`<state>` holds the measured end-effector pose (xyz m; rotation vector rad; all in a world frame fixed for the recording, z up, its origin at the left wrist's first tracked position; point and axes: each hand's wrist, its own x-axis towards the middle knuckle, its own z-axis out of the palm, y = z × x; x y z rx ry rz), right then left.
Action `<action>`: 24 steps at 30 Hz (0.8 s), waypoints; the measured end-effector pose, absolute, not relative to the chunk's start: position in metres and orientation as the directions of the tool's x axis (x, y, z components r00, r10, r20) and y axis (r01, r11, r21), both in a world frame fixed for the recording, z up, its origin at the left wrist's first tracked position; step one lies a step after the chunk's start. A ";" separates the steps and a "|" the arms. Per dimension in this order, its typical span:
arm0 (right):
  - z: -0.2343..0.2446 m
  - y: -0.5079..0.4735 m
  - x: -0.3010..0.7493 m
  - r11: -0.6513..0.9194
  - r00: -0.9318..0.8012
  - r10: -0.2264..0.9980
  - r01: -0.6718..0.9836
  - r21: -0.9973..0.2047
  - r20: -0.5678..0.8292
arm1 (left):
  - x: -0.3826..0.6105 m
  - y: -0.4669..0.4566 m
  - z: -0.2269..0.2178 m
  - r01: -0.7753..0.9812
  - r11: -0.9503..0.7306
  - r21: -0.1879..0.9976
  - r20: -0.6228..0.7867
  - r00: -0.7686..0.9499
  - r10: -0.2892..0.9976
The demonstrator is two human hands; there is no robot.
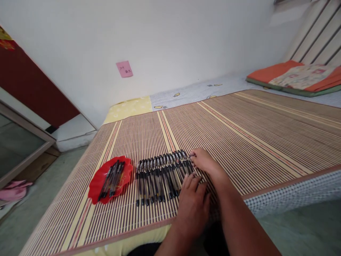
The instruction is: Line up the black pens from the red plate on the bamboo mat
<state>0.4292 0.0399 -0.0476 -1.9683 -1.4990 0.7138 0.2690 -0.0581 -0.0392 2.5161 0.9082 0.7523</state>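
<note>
A row of several black pens (160, 176) lies side by side on a striped bamboo mat (239, 128). My left hand (193, 204) rests flat on the mat at the row's near right end, fingers spread and touching the last pens' lower tips. My right hand (205, 161) lies at the row's far right end, its fingertips curled against the top of the rightmost pen. A red plate (97, 186) to the left of the row holds several more black pens (112, 177).
The mat covers a bed against a white wall with a pink sticky note (124, 68). An orange and green folded pillow (293, 76) lies at the far right. The bed's front edge runs just before my wrists. Floor and a mirror frame (23, 156) are left.
</note>
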 end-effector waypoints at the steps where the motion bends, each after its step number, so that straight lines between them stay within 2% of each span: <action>1: -0.046 0.039 0.429 -0.218 0.233 0.969 0.676 -0.704 -0.076 | 0.269 -0.058 -0.039 0.476 -0.728 0.493 0.360 0.650 0.669; 14: -0.033 0.034 0.426 -0.184 0.195 0.979 0.717 -0.672 -0.061 | 0.273 -0.059 -0.040 0.514 -0.707 0.487 0.297 0.663 0.687; 24: -0.038 0.037 0.427 -0.206 0.232 0.972 0.740 -0.640 -0.044 | 0.273 -0.058 -0.040 0.466 -0.732 0.497 0.367 0.652 0.663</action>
